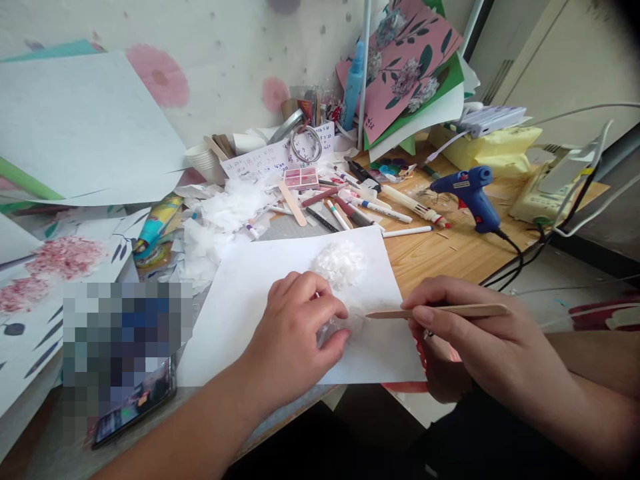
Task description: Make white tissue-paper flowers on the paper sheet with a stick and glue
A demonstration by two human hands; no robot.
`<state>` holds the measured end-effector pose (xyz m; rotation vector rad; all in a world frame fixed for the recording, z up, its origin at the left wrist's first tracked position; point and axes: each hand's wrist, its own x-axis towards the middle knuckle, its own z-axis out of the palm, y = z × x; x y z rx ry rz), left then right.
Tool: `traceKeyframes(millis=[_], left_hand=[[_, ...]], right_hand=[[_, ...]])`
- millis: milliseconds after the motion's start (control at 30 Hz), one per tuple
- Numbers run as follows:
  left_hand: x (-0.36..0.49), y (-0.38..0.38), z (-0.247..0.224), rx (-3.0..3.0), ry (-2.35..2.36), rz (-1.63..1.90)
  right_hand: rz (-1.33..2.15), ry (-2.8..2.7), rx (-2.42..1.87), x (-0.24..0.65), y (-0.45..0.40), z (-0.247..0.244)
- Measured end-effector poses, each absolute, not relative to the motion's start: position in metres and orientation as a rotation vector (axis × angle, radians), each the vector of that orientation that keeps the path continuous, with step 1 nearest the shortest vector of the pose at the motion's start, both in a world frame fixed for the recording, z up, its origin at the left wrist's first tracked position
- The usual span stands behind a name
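Observation:
A white sheet of paper [245, 287] lies on the table, and a round cluster of white ruffled pieces [340, 264] is on its upper part. My left hand [300, 327] rests over the sheet just below the cluster, thumb and index finger curled around a thin, translucent white piece [327, 330]. Pinched in my right hand [470, 340] is a thin wooden stick [450, 311], its tip pointing left, close to the translucent piece. Whether the tip touches it is hard to tell.
Behind the sheet lie markers [385, 211], a wooden craft stick [293, 203] and crumpled white tissue [205, 227]. A blue glue gun [467, 190] with a cable stands at the right. A phone [135, 403] is at the lower left.

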<state>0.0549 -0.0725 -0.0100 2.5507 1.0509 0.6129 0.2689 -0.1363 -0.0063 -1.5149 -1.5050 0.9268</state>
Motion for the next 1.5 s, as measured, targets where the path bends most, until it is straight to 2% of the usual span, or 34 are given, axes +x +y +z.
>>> traceKeyframes(millis=[600,1000,1167,1367,1500], left_hand=[[0.056,-0.072,-0.015,2.547,1.117,0.621],[0.057,-0.069,-0.015,2.305,1.208,0.535],[0.057,-0.068,-0.016,2.219,1.211,0.508],[0.058,-0.067,-0.018,2.133,1.233,0.508],[0.057,-0.068,-0.019,2.120,1.230,0.519]], right_hand=[[0.991,-1.554,-1.469,0.260,-0.133,-0.008],[0.955,-1.666,-1.487,0.251,-0.124,-0.007],[1.066,-1.523,-1.510,0.251,-0.117,-0.009],[1.297,-1.082,-1.350,0.264,-0.119,-0.020],[1.274,-1.204,-1.354,0.264,-0.120,-0.017]])
